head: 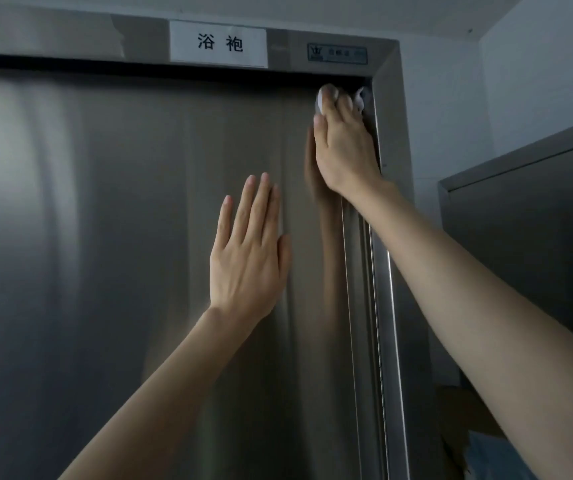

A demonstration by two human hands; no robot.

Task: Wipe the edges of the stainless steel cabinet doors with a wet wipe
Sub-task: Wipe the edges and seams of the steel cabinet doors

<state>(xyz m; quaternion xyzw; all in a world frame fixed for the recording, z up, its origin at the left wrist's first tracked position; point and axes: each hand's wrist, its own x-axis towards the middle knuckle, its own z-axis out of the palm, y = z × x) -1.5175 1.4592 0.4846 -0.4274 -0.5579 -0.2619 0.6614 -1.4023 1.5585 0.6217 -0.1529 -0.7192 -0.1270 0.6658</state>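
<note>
A tall stainless steel cabinet door (pixel 122 237) fills the view. My right hand (pixel 343 147) reaches up to the door's top right corner and presses a white wet wipe (pixel 326 95) against the upper end of the door's right edge. Only bits of the wipe show past my fingertips. My left hand (pixel 248 251) lies flat on the door face, fingers together and pointing up, holding nothing. The door's vertical right edge (pixel 357 306) runs down beside the cabinet frame (pixel 392 271).
A white paper label with two black characters (pixel 218 43) and a small maker's plate (pixel 337 53) sit on the top frame. A second steel cabinet (pixel 527 220) stands at the right, with a white wall behind and cardboard (pixel 458 410) low in the gap.
</note>
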